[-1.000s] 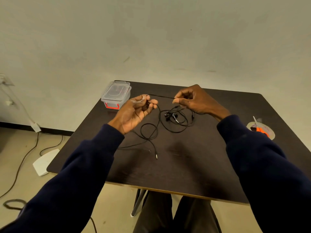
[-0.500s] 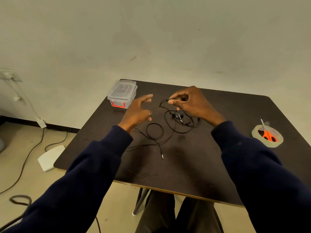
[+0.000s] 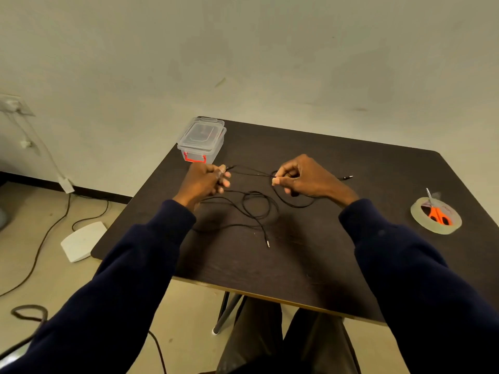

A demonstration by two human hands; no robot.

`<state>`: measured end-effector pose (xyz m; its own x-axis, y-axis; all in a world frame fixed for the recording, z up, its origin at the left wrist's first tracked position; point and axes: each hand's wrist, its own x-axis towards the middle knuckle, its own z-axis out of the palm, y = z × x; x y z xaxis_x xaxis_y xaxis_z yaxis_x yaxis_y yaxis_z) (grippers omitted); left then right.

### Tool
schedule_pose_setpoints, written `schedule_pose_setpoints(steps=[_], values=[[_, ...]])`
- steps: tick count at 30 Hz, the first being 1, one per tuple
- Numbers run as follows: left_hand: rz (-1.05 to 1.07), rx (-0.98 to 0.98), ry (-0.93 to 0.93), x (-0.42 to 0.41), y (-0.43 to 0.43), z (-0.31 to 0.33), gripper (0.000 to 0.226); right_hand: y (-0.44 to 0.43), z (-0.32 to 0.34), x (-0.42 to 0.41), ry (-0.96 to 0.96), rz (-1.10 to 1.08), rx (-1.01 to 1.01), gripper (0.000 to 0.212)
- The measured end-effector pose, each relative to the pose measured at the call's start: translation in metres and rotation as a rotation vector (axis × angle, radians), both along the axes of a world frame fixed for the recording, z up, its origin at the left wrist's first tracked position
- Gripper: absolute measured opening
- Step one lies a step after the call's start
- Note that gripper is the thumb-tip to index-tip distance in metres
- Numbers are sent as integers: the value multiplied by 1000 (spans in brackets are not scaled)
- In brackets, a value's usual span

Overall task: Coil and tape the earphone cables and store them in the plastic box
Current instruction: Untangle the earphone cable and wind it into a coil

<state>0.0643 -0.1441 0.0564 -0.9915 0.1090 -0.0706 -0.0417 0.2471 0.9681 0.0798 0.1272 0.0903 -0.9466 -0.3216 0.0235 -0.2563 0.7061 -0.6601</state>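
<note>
Black earphone cables [image 3: 256, 209] lie in loose loops on the dark table [image 3: 310, 255]. My left hand [image 3: 205, 182] pinches one end of a cable, and my right hand [image 3: 302, 178] pinches the same stretch further along, so a short length runs taut between them. One jack plug [image 3: 267, 243] lies loose toward the near edge; another plug [image 3: 347, 177] sticks out beyond my right hand. The clear plastic box [image 3: 202, 140], lid on, red latch, stands at the far left corner just behind my left hand.
A roll of clear tape [image 3: 436, 220] with orange-handled scissors [image 3: 438, 213] resting on it sits near the right edge. On the floor to the left lie a white pedal-like object [image 3: 82, 241] and several cords [image 3: 40, 247]. My knees show under the near edge.
My left hand, open half a second ago, has closed on the cable end. Both hands have drawn apart, stretching the cable between them, and the tangle has spread out.
</note>
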Motion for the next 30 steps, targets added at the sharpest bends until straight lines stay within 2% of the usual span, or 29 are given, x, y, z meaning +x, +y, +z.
schedule_pose_setpoints(steps=[3, 7, 13, 16, 21, 24, 27, 30], values=[[12, -38, -95, 3, -10, -7, 23, 1, -9, -2, 46, -10, -31, 15], [76, -75, -120, 8, -14, -14, 21, -19, -24, -9, 64, -5, -65, 15], [161, -269, -53, 3, -22, -33, 19, -46, -47, -25, 38, -37, -13, 16], [180, -316, -26, 7, -24, -39, 10, -49, -56, -24, 71, -38, 27, 17], [163, -380, 171, 17, -22, -49, 33, -38, -55, -4, 249, -84, -79, 17], [201, -396, 249, 22, -14, -50, 44, -29, -53, 15, 344, -1, -77, 15], [217, -395, 274, 28, -9, -50, 43, -24, -49, 34, 175, 171, -29, 19], [203, -350, 269, 34, -7, -51, 47, -24, -54, 44, 9, 298, 108, 23]])
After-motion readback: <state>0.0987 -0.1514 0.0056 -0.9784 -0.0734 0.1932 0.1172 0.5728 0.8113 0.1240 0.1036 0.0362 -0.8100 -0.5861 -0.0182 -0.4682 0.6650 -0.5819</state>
